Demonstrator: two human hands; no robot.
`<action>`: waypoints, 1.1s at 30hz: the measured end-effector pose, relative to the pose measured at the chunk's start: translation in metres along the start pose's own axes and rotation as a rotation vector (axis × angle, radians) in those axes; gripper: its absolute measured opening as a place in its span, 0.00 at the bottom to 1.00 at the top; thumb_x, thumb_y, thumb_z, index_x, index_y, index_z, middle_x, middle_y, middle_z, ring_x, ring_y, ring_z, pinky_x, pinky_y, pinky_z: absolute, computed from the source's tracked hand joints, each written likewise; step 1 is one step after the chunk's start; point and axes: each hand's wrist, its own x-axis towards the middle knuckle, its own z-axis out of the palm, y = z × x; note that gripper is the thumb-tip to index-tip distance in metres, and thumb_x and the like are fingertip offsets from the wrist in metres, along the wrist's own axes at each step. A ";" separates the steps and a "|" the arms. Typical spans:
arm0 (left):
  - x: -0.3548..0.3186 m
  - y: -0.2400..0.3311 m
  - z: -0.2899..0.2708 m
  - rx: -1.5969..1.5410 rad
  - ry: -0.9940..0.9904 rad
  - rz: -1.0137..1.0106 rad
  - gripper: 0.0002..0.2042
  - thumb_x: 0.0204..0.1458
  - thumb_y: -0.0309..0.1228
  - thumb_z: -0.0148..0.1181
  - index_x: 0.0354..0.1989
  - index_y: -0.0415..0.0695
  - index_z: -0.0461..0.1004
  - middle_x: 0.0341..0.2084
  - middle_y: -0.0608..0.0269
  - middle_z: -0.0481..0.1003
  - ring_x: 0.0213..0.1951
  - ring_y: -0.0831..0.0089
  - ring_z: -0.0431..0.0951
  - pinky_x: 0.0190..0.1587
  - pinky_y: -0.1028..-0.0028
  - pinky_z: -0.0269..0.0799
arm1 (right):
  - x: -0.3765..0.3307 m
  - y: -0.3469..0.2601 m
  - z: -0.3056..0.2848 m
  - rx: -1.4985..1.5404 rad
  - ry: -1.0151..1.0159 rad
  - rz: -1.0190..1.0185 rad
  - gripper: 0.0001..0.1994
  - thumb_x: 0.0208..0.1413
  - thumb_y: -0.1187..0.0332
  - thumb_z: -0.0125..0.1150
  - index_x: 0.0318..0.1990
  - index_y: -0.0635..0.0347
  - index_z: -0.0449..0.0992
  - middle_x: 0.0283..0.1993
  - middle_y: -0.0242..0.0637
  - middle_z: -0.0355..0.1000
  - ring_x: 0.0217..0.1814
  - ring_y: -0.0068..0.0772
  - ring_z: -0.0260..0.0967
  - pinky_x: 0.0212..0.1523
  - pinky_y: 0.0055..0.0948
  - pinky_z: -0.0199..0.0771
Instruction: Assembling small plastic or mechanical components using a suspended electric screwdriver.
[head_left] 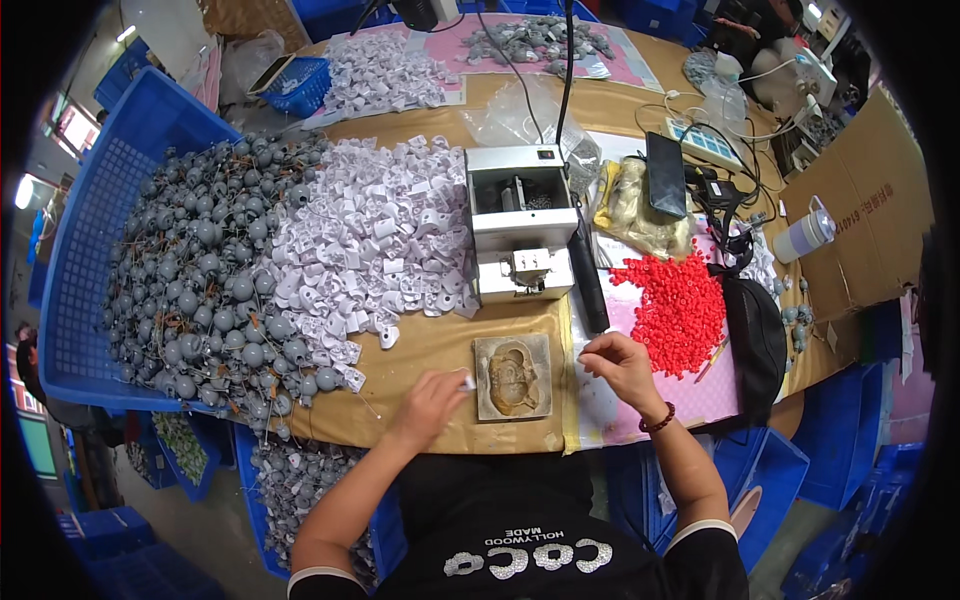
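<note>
My left hand (pixel 428 408) is closed around a small white plastic part (pixel 468 382), whose tip shows at the fingers, just left of a square metal mould block (pixel 513 378) with a shaped hollow. On the block's other side, my right hand (pixel 618 366) hovers with thumb and fingers pinched together; anything between them is too small to make out. Close to that hand lies a heap of small red plastic pieces (pixel 682 310). Beyond the block stands a grey and white bench machine (pixel 520 228). White plastic parts (pixel 375 235) are piled to its left.
A tilted blue crate (pixel 75 260) spills grey balls with thin wires (pixel 215 270) at the left. Right of the machine lie a black phone (pixel 666 175), a power strip (pixel 703 147) and a black bag (pixel 755 335). A white bottle (pixel 803 236) stands by a cardboard sheet (pixel 860 200).
</note>
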 end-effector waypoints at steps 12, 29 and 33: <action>0.050 0.049 0.040 -0.163 0.117 -0.195 0.21 0.49 0.25 0.71 0.55 0.46 0.78 0.51 0.55 0.74 0.57 0.52 0.72 0.58 0.58 0.73 | 0.022 0.002 0.090 -0.608 -0.136 -0.816 0.11 0.49 0.69 0.77 0.31 0.57 0.76 0.33 0.34 0.74 0.36 0.41 0.74 0.36 0.37 0.73; -0.032 -0.084 -0.165 0.733 0.422 -0.585 0.20 0.55 0.28 0.67 0.56 0.39 0.74 0.50 0.48 0.74 0.54 0.45 0.71 0.56 0.53 0.69 | 0.007 0.005 0.092 -0.875 -0.143 -0.789 0.18 0.49 0.69 0.75 0.49 0.52 0.80 0.53 0.34 0.75 0.54 0.42 0.72 0.52 0.43 0.71; -0.017 -0.118 -0.187 0.796 0.510 -0.658 0.19 0.56 0.32 0.68 0.54 0.39 0.74 0.49 0.50 0.74 0.53 0.47 0.72 0.55 0.54 0.71 | 0.006 -0.001 0.087 -0.656 -0.063 -0.653 0.20 0.51 0.73 0.74 0.52 0.59 0.79 0.54 0.42 0.74 0.54 0.48 0.73 0.53 0.44 0.74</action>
